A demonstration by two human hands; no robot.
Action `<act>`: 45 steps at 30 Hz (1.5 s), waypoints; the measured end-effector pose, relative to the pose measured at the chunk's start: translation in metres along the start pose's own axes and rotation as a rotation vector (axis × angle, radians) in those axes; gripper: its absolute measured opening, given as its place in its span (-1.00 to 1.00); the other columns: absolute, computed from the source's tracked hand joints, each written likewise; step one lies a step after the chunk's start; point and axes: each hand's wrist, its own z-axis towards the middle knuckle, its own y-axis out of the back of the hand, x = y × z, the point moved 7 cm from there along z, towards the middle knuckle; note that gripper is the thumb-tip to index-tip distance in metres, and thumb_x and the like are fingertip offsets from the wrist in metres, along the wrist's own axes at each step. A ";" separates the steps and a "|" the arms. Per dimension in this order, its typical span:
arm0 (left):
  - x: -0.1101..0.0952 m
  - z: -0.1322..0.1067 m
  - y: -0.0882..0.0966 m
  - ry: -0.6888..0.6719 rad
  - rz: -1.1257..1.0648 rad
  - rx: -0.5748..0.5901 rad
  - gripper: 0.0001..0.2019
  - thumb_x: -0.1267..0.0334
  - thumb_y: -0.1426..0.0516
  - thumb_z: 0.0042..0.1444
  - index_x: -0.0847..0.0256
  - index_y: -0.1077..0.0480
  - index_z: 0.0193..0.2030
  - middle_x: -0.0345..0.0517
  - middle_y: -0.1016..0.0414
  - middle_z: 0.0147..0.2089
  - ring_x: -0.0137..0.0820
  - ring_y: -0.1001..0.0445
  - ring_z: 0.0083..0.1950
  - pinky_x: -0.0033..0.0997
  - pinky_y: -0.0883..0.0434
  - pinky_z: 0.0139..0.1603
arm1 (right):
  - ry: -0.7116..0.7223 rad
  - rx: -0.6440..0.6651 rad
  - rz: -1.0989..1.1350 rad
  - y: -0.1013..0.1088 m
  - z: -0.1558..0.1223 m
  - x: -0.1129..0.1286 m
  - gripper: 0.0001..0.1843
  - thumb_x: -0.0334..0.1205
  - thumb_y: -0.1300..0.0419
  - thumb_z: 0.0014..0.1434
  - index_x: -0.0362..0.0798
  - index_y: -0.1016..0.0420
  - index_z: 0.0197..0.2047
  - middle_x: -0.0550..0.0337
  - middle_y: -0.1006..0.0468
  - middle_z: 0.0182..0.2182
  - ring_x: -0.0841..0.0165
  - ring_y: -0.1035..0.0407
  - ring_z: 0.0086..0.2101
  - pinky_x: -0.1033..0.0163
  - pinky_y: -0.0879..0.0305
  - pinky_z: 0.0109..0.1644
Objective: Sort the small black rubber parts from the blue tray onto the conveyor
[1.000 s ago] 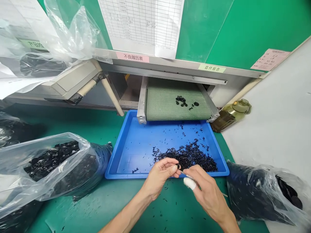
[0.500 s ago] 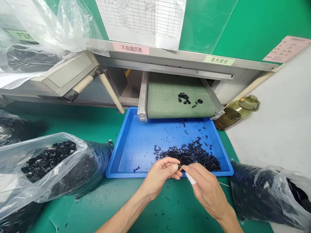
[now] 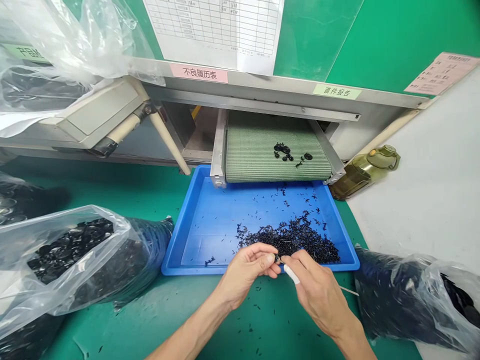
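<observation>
My left hand (image 3: 252, 265) is closed, pinching a small round black plastic part (image 3: 277, 258) between thumb and fingertips, over the near rim of the blue tray (image 3: 182, 245). My right hand (image 3: 318, 287) is closed close beside it, its fingertips meeting the part. A thin pale stick (image 3: 349, 290) pokes out behind the right hand and seems to be held in it; its front end is mostly hidden. White wrapping (image 3: 291, 274) covers a digit of that hand. Beyond both hands, a heap of tiny black plastic scraps (image 3: 296, 240) lies in the tray.
A green conveyor belt (image 3: 258, 160) carrying several black parts (image 3: 283, 149) ends above the tray. Open plastic bags of black pieces stand at the left (image 3: 138, 255) and right (image 3: 397, 295). A green bottle (image 3: 369, 172) leans by the wall. Scraps dot the green tabletop (image 3: 210, 310).
The right hand has turned slightly, and the pale stick behind it has tipped lower and shows more. The left hand keeps its pinch on the part. The view has shifted slightly.
</observation>
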 end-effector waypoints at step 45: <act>0.010 0.054 0.018 -0.070 -0.130 -0.153 -0.82 0.29 -0.26 -0.04 0.27 -0.36 -0.33 -0.10 -0.49 -0.30 -0.49 -0.42 -0.35 -0.50 -0.34 -0.32 | -0.473 -0.302 0.070 -0.004 0.057 -0.103 -0.66 -0.43 0.12 0.19 -0.11 -0.42 -0.09 0.06 -0.50 -0.25 0.28 -0.42 -0.25 0.20 -0.33 -0.18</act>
